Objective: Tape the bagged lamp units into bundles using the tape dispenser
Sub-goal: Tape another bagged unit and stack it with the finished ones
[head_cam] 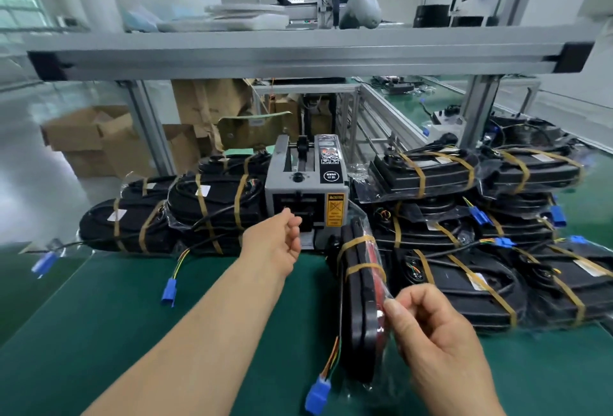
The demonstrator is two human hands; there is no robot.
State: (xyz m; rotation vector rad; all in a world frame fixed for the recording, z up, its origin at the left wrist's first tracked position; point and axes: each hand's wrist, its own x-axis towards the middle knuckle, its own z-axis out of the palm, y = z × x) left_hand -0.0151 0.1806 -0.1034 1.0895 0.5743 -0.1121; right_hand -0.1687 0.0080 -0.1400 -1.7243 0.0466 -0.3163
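A grey tape dispenser [306,183] stands at the middle of the green bench. My left hand [277,243] reaches to its front outlet, fingers curled just below the slot; whether it pinches tape I cannot tell. A black and red bagged lamp bundle [360,289] stands on edge in front of the dispenser, with two brown tape bands round its far end. My right hand [431,332] pinches the clear bag at the bundle's near right side. A blue connector [318,394] on coloured wires hangs from the bundle's near end.
Taped bundles lie stacked left [185,213] and right [464,223] of the dispenser, their blue plugs [169,291] trailing onto the green mat [99,332]. An aluminium shelf rail [298,51] crosses overhead. Cardboard boxes [99,140] stand behind on the left.
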